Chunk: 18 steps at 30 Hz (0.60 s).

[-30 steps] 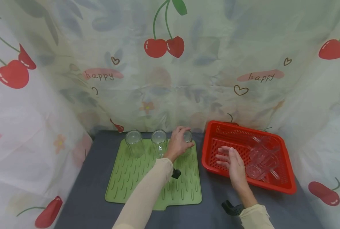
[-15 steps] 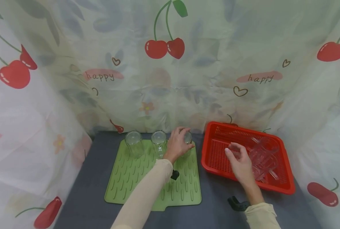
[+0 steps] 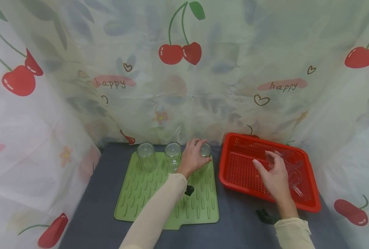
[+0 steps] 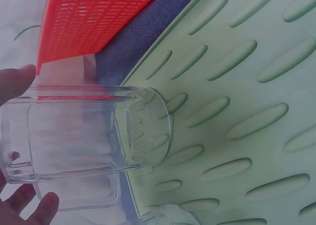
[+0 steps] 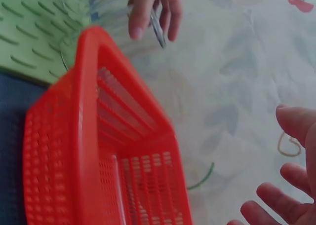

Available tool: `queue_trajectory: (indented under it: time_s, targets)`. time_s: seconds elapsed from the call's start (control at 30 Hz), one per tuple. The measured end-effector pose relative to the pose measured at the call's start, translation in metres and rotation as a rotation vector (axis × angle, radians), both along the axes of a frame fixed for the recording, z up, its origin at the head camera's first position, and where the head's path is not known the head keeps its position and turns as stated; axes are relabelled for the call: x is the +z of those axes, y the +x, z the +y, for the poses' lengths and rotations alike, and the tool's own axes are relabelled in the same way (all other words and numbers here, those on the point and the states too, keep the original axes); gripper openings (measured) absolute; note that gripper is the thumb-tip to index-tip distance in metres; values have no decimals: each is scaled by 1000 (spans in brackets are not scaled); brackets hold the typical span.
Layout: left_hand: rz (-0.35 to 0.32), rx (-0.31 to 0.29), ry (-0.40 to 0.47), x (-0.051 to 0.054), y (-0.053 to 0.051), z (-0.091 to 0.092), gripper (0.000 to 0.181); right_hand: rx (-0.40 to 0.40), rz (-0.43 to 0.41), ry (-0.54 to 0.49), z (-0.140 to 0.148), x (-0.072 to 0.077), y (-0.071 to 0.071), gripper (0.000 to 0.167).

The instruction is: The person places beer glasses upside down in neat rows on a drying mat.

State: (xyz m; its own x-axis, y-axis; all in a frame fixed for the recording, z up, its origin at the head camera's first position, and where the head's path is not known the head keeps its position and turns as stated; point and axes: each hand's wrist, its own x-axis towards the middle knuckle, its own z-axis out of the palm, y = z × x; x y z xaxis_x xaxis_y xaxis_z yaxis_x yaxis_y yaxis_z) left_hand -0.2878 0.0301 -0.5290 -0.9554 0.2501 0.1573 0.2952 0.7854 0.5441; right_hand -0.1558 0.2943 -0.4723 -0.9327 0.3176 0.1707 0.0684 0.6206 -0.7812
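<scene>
My left hand (image 3: 192, 159) holds an upside-down clear glass mug (image 3: 205, 150) by its base end, at the back right of a green ribbed mat (image 3: 134, 197). In the left wrist view the thumb lies on one side of this mug (image 4: 74, 136) and the fingertips (image 4: 47, 205) on the other. Two more upturned mugs stand to its left, a middle mug (image 3: 173, 154) and a left mug (image 3: 146, 155). My right hand (image 3: 276, 176) is over the red basket (image 3: 240, 189), fingers spread and loosely bent, holding nothing. Clear mugs (image 3: 293, 158) lie in the basket's right part, partly hidden by that hand.
A dark grey table top (image 3: 94, 211) carries the mat and the basket side by side. A cherry-patterned curtain (image 3: 178, 103) hangs close behind and along both sides. Black wrist mounts (image 3: 189, 190) sit under the wrists.
My right hand has moved right across the basket towards the mugs lying there, its fingers bending somewhat. The left hand stays at the same mug.
</scene>
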Motion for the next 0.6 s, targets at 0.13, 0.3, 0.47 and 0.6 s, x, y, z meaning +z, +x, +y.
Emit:
queue_trajectory:
  time_s: [0.13,0.3,0.47,0.6]
  targets:
    - [-3,-2,11,2,0,0,76,-30,-40,76,10,3,0,77]
    - [0,7,54,2,0,0,75,-69,-95,146,25,3,-2,78]
    - [15,7,95,1,0,-1,75,-102,-146,177,38,-1,-3,83]
    - [18,14,102,0,0,-1,76,-102,-157,186,47,-5,-3,87]
